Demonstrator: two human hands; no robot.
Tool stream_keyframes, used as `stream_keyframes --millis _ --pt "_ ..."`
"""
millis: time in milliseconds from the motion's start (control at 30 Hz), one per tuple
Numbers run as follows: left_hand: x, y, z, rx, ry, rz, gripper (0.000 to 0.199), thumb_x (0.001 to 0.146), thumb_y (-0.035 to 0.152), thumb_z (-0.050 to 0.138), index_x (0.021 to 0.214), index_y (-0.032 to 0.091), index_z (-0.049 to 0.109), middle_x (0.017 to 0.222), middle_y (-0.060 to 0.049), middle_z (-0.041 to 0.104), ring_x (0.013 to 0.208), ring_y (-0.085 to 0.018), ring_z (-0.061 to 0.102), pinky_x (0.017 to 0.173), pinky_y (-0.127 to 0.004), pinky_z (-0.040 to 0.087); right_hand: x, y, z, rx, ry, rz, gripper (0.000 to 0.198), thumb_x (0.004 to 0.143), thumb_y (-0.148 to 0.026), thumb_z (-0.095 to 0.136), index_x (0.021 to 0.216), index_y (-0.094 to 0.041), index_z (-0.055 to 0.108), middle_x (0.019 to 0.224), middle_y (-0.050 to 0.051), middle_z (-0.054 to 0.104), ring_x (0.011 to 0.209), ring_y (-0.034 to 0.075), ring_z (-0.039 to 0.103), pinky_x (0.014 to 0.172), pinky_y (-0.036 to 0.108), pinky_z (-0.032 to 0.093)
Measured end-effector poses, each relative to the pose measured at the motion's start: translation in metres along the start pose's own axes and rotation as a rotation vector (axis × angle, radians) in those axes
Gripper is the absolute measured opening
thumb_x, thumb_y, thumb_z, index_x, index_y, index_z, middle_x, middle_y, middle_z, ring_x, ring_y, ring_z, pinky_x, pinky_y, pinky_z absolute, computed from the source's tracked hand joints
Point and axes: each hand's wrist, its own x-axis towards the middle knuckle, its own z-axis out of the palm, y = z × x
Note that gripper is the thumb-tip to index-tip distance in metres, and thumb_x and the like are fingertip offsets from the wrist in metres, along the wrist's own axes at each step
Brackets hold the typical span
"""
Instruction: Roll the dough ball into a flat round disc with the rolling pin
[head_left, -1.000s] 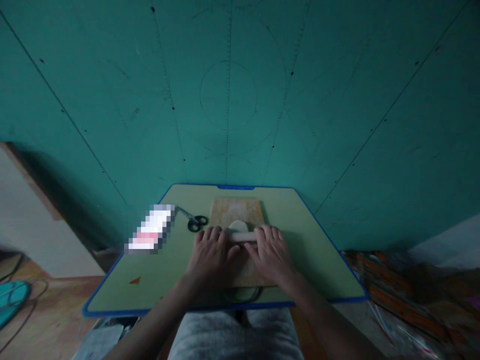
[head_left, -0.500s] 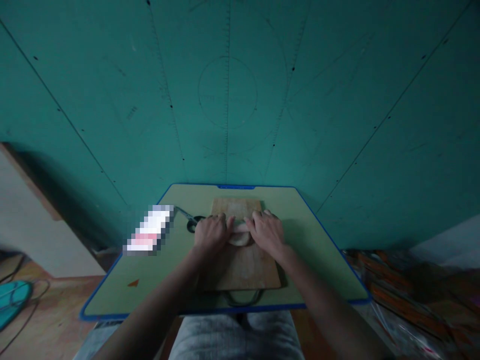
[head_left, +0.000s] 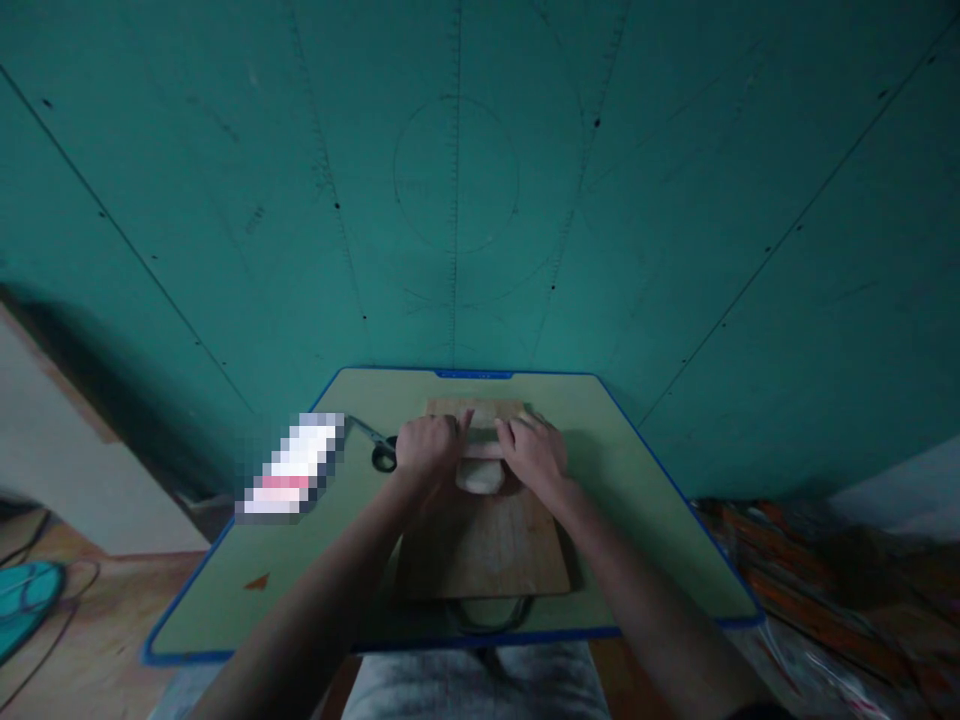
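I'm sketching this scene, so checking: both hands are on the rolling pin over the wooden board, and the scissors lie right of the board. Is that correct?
Not quite: in the head view, the scissors lie left of the wooden board. The rest stands: left hand and right hand are on the rolling pin over it.

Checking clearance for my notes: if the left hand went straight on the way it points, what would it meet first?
Probably the green wall, with the left hand passing over the far end of the wooden board; depth is unclear.
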Motion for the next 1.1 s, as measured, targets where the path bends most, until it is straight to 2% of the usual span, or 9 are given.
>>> stream_keyframes --millis 100,200,367,467,633,767,900,1000,1100 --pt "0.004 0.001 0.001 -0.016 0.004 -0.016 0.071 0.101 0.052 0.016 0.096 0.011 0.075 0.097 -0.019 0.074 0.093 -0.031 0.071 0.074 -0.036 0.052 -0.002 0.002 0.002 -0.01 0.007 -0.041 0.051 0.102 -0.046 0.03 0.09 -0.02 0.072 0.102 0.009 0.072 0.092 0.021 0.067 0.076 0.03 0.045" --pt "0.008 -0.001 0.001 -0.02 -0.026 -0.031 0.072 0.101 0.052 0.016 0.097 0.012 0.075 0.097 -0.019 0.074 0.092 -0.03 0.071 0.074 -0.036 0.053 0.003 0.003 0.001 0.01 -0.036 0.003 0.047 0.101 -0.046 0.031 0.094 -0.021 0.071 0.095 0.008 0.074 0.085 0.022 0.069 0.072 0.03 0.045" --pt "0.013 -0.004 0.0 0.003 -0.049 0.008 0.054 0.102 0.041 0.025 0.12 0.013 0.067 0.104 -0.02 0.072 0.098 -0.03 0.07 0.079 -0.037 0.052 0.019 0.001 -0.005 0.007 -0.116 0.078 0.057 0.101 -0.047 0.026 0.091 -0.02 0.075 0.092 0.014 0.075 0.086 0.025 0.071 0.075 0.034 0.047" --pt "0.016 -0.005 0.001 0.021 -0.053 0.021 0.048 0.102 0.034 0.026 0.125 0.014 0.064 0.107 -0.02 0.071 0.101 -0.032 0.069 0.079 -0.039 0.052 0.026 -0.001 -0.007 0.007 -0.155 0.109 0.061 0.101 -0.048 0.024 0.093 -0.017 0.076 0.096 0.017 0.075 0.089 0.026 0.071 0.076 0.034 0.048" --pt "0.016 -0.007 0.005 0.024 -0.088 0.042 0.044 0.098 0.026 0.029 0.109 0.014 0.07 0.106 -0.019 0.072 0.095 -0.031 0.07 0.075 -0.037 0.051 0.025 -0.003 -0.007 0.0 -0.191 0.092 0.054 0.101 -0.039 0.027 0.098 -0.017 0.076 0.101 0.016 0.075 0.093 0.025 0.071 0.079 0.034 0.048" --pt "0.004 -0.006 0.002 0.029 -0.075 0.073 0.041 0.095 0.026 0.033 0.105 0.014 0.071 0.104 -0.018 0.072 0.097 -0.032 0.069 0.078 -0.04 0.049 0.014 -0.004 -0.006 -0.002 -0.2 0.043 0.044 0.098 -0.033 0.035 0.096 -0.018 0.077 0.1 0.013 0.076 0.094 0.024 0.071 0.079 0.032 0.048" --pt "-0.015 -0.003 -0.005 0.037 -0.028 0.075 0.047 0.098 0.03 0.029 0.097 0.012 0.071 0.096 -0.019 0.072 0.096 -0.034 0.068 0.084 -0.046 0.043 -0.001 -0.007 -0.009 -0.013 -0.159 0.007 0.049 0.099 -0.032 0.03 0.095 -0.016 0.076 0.102 0.014 0.075 0.096 0.024 0.07 0.083 0.033 0.046" --pt "-0.026 -0.002 -0.008 0.025 -0.019 0.098 0.047 0.099 0.032 0.029 0.096 0.014 0.071 0.095 -0.017 0.073 0.097 -0.033 0.067 0.085 -0.046 0.04 -0.007 -0.008 -0.012 -0.03 -0.128 -0.029 0.05 0.1 -0.03 0.027 0.097 -0.015 0.075 0.106 0.014 0.074 0.102 0.023 0.068 0.089 0.034 0.044" --pt "-0.032 -0.003 -0.005 -0.009 0.005 0.129 0.046 0.1 0.032 0.029 0.097 0.014 0.071 0.091 -0.016 0.073 0.094 -0.031 0.067 0.083 -0.044 0.039 -0.003 -0.005 -0.017 -0.071 -0.255 -0.027 0.051 0.1 -0.03 0.024 0.104 -0.015 0.073 0.11 0.015 0.073 0.103 0.024 0.068 0.085 0.035 0.047"
